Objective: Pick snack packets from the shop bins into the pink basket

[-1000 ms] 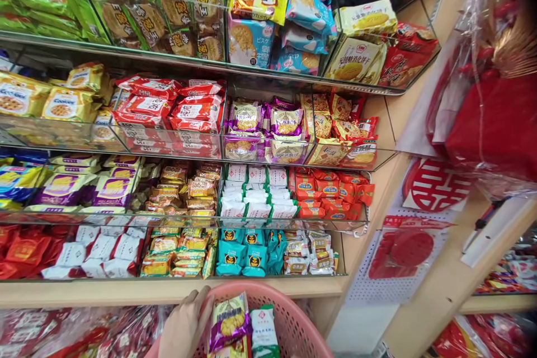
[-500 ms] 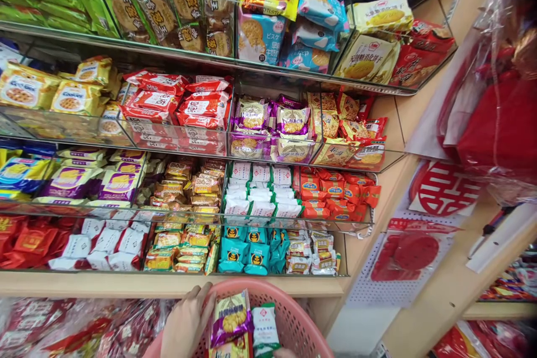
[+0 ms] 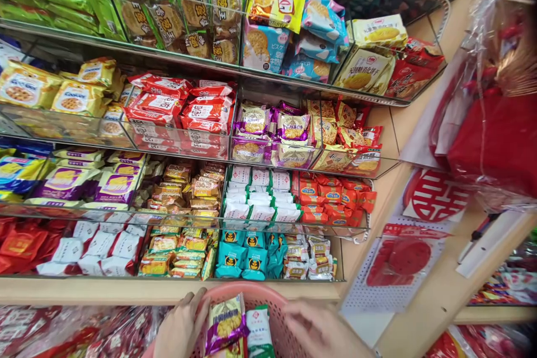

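A pink plastic basket (image 3: 235, 289) with holes in its wall is at the bottom of the view, below the shelf edge. My left hand (image 3: 181, 325) grips its left rim. Inside lie a purple and cream biscuit packet (image 3: 226, 321), a white and green packet (image 3: 259, 327) and, partly covered, a red and yellow packet (image 3: 232, 349). Over the basket's right side is my right hand (image 3: 325, 327), slightly blurred, its fingers stretched out with nothing visible in them.
Glass-fronted shelves hold rows of wrapped snacks, among them teal packets (image 3: 230, 257), white and green packets (image 3: 262, 212) and orange packets (image 3: 331, 196). A wooden ledge (image 3: 84, 290) runs beneath them. Red decorations (image 3: 403, 257) hang at right.
My right hand has risen from the bottom edge, where only a small part showed beside the white and green packet, to the basket's right rim. My left hand keeps its hold; the view has shifted slightly.
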### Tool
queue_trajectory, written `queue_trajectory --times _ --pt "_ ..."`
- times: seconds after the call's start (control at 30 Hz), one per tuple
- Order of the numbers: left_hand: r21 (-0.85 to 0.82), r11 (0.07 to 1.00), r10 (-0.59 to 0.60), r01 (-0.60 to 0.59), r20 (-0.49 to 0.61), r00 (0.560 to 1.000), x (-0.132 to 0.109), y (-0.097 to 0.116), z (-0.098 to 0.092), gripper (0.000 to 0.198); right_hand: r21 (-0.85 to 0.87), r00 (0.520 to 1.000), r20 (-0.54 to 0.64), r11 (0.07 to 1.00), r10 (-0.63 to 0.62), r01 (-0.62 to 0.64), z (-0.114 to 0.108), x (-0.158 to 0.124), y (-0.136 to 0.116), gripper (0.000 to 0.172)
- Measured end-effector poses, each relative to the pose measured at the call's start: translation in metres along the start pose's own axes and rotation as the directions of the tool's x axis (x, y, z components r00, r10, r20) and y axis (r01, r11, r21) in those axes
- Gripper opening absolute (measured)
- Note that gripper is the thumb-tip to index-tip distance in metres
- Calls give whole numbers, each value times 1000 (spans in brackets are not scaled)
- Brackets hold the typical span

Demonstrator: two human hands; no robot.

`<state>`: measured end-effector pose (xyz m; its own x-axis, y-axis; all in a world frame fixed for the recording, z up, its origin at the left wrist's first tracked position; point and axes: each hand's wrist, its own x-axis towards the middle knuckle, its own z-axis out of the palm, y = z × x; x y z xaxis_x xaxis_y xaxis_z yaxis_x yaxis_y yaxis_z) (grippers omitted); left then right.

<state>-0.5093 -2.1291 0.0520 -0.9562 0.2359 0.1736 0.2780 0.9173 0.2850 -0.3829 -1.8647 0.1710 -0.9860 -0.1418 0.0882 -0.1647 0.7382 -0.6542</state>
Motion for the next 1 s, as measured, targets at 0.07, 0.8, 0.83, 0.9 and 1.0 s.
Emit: queue_trajectory --times 0.07,0.8,0.83,0.9,1.0 --pt "-5 1000 1 -1 21 1000 1 3 -2 43 -117 987 -129 990 -97 82 -34 19 -26 32" --pt "24 999 28 -28 1 1000 1 1 2 42 -916 905 -250 386 -343 -107 -118 181 -48 52" --pt "23 999 27 -27 1 1000 1 1 1 42 -917 905 -258 380 -337 -120 -118 182 -47 52" --pt "24 999 28 -28 -3 1000 1 1 2 41 -919 901 -276 366 -333 -146 -116 183 -46 51" --pt "28 999 32 -31 -18 999 0 -2 4 41 -921 897 -298 347 -326 -179 -115 184 -45 50"
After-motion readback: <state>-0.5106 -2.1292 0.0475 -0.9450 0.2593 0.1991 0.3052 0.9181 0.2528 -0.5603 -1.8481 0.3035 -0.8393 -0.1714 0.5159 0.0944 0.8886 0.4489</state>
